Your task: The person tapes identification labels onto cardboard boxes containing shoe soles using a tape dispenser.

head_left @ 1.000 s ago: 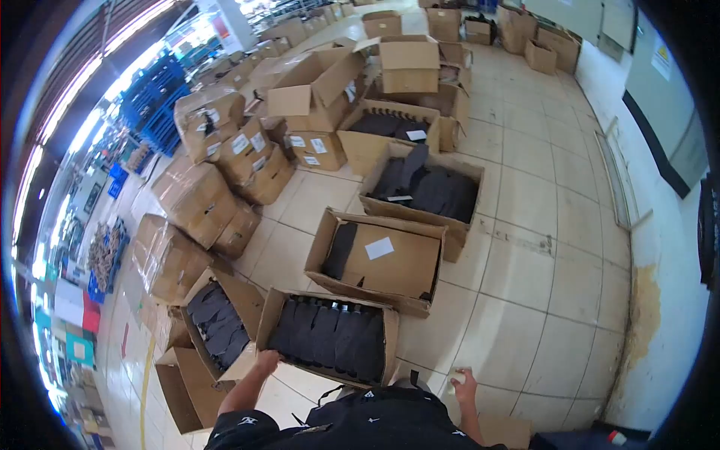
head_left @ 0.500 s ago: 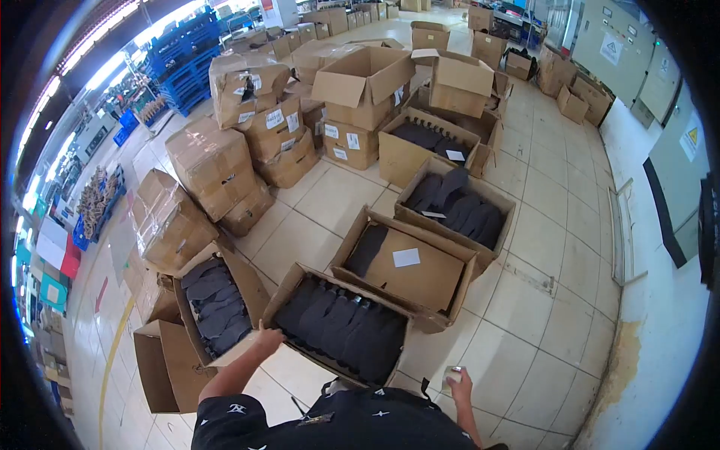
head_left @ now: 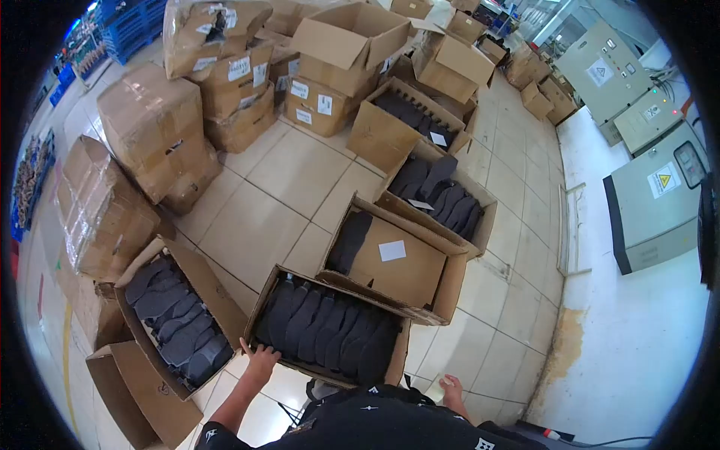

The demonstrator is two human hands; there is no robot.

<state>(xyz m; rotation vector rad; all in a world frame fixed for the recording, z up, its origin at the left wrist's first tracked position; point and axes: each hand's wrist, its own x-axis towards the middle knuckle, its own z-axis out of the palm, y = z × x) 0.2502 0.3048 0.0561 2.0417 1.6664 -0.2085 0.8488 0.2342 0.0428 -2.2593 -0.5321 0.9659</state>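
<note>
I have the left hand [head_left: 261, 361], fingers spread, on the nearest box [head_left: 397, 365], the right hand [head_left: 451, 391] pinching a pale item [head_left: 436, 391].

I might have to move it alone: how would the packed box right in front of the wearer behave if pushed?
The box is probably weighty, since dark pieces fill most of it. Being cardboard, its walls may flex. Pushed forward, it might catch the next box, which sits just beyond.

Looks like factory packing area here: boxes [head_left: 399, 354] of dark sole-shaped pieces [head_left: 326, 326], stacked cartons [head_left: 150, 124], blue pallets [head_left: 133, 31], electrical cabinets [head_left: 651, 214].
</note>
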